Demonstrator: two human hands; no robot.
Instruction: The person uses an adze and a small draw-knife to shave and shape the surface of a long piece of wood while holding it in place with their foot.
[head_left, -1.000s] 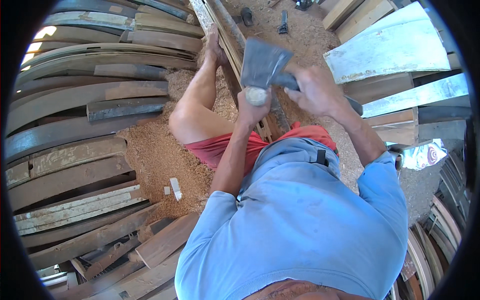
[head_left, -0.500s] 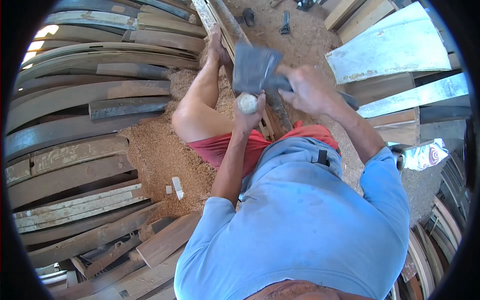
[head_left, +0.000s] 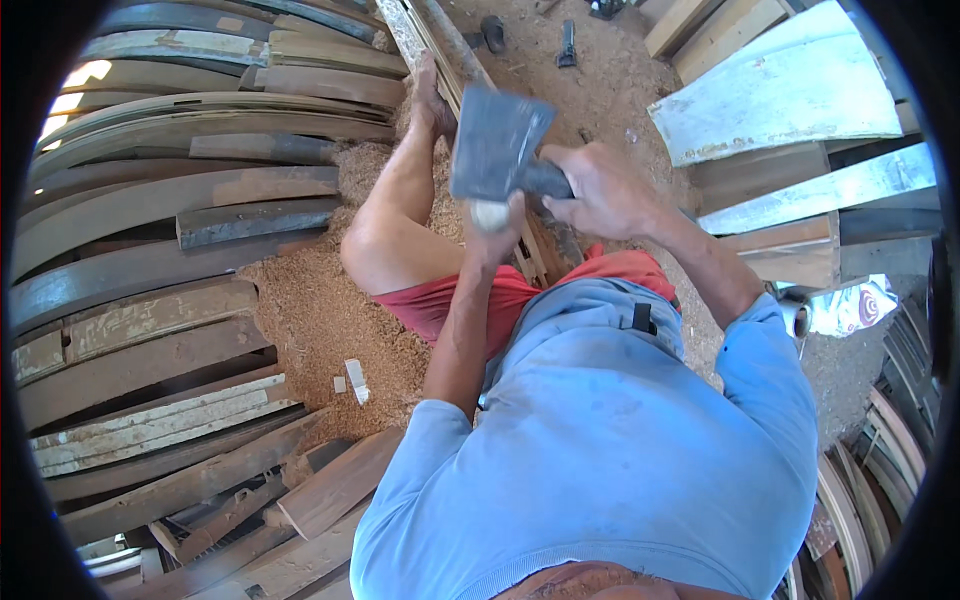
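Note:
My left hand (head_left: 495, 237) is closed around an upright chisel (head_left: 489, 215). Only the round, pale end of its handle shows; the blade is hidden. In my right hand (head_left: 605, 192) is the short handle of a mallet (head_left: 500, 142) with a dark grey, blocky, flared head. The mallet head is over the chisel's handle end and partly covers it; whether they touch I cannot tell. Below both hands a long wooden piece (head_left: 540, 250) runs away from me between my legs, with my bare left foot (head_left: 428, 95) beside its far part.
Stacked planks (head_left: 160, 235) fill the left side. Wood shavings (head_left: 310, 310) cover the ground beside my left leg. At right lie a broad whitish board (head_left: 780, 90) and more timber. A small dark tool (head_left: 567, 45) lies on the ground ahead.
The mallet head has shifted slightly left and now covers more of the chisel's handle end. My right hand has moved with it; my left hand stays closed on the chisel.

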